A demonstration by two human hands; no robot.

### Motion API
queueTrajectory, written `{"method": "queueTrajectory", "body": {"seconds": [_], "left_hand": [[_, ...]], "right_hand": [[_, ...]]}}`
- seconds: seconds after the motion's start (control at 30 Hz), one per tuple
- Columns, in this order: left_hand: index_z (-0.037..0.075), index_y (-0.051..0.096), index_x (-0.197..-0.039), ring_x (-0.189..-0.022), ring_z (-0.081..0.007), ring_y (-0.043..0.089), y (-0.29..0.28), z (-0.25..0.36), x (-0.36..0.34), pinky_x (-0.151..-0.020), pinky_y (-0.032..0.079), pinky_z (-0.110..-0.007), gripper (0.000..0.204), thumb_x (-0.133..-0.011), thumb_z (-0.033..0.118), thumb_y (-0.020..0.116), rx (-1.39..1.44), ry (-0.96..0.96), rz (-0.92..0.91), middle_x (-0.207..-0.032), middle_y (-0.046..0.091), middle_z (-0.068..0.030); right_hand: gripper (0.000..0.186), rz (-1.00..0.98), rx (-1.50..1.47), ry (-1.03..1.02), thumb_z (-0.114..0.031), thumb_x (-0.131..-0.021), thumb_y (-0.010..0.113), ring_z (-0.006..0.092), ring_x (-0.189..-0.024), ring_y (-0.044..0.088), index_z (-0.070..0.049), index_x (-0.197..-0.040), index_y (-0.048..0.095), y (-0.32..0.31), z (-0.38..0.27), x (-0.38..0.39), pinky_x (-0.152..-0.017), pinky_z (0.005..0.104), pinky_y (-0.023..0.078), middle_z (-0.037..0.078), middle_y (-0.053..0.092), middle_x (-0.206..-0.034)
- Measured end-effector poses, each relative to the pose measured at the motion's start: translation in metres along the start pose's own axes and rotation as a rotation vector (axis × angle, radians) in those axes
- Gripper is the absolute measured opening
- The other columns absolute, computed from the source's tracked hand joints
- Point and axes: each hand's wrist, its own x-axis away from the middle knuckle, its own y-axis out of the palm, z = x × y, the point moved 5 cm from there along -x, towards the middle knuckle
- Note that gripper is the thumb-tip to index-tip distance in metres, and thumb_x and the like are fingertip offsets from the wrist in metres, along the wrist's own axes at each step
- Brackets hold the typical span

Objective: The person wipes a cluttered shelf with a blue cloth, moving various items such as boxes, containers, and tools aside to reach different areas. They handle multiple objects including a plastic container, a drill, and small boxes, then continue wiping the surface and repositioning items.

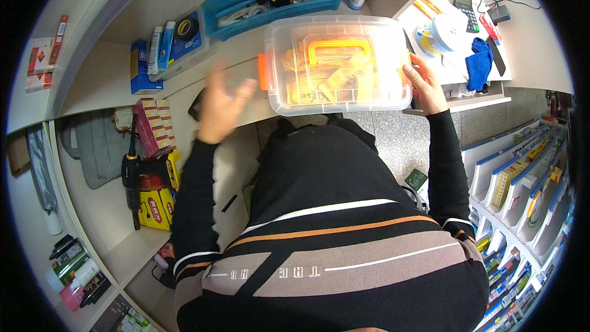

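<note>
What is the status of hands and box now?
Left hand open, off the box. Right hand on clear box, right side. Lid shut. Nothing in the way.

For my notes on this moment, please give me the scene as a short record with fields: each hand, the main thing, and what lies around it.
main thing: clear plastic box with orange handle and orange latches, lid on, yellow parts inside
left hand: left hand blurred, raised, fingers spread, left of the box, not touching it
right hand: right hand rests on the box's right end
surface: pale counter
behind box: blue tray with small items
right side: blue cloth, calculator
</note>
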Motion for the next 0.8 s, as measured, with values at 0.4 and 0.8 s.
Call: {"method": "queueTrajectory", "body": {"seconds": [0.4,0.8], "left_hand": [[-0.003,0.035,-0.153,-0.130,-0.0205,0.051,-0.078,0.091,0.066,-0.110,0.041,-0.035,0.073,-0.092,0.018,0.068,0.802,-0.223,0.123,-0.145,0.050,-0.0140],[0.000,0.050,-0.139,-0.123,-0.0251,0.062,-0.370,0.155,0.140,-0.104,0.052,-0.040,0.059,-0.089,0.022,0.072,0.426,0.062,0.701,-0.139,0.059,-0.0170]], "right_hand": [[0.093,-0.189,-0.086,-0.265,-0.023,-0.091,0.072,0.0313,-0.143,0.042,0.004,-0.160,0.017,0.050,-0.111,0.096,-0.119,0.0427,0.033,0.024,0.038,-0.157],[0.048,-0.881,-0.155,-1.008,-0.024,-0.092,0.063,0.0293,-0.102,0.054,0.003,-0.126,0.043,0.214,-0.386,0.122,-0.088,0.0408,0.045,0.021,0.052,-0.117]]}}
